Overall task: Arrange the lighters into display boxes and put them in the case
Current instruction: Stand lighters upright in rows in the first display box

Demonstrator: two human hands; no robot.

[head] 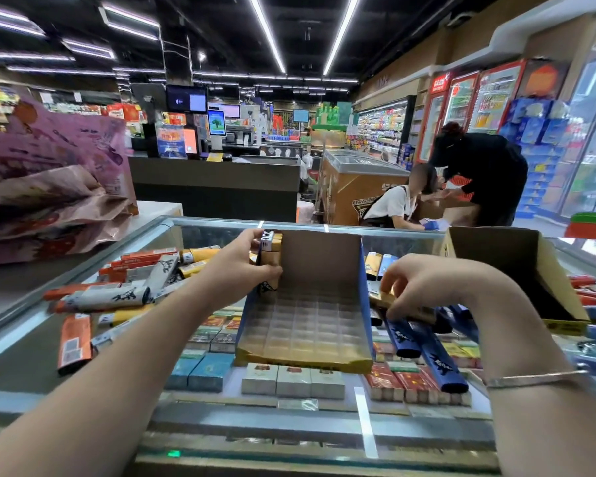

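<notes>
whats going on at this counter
A person is filling a display box that stands on a glass counter. The left hand holds a few lighters upright at the box's back left corner; most of its grid of slots is still empty. The right hand reaches into the loose lighters to the right of the box, fingers on a gold one. More lighters lie scattered on the left.

Shop floor behind the counter

Far left: crumpled pink bags [49, 187] piled on a side counter. Far centre: dark checkout desk [217, 187] w/ screens [186, 99] above. Right of it a brown chest freezer [355, 187]; two people [461, 180] bent over beside it. Far right: red drink fridges [468, 101] along the wall. Near: cigarette packs [293, 378] in rows under glass.
</notes>
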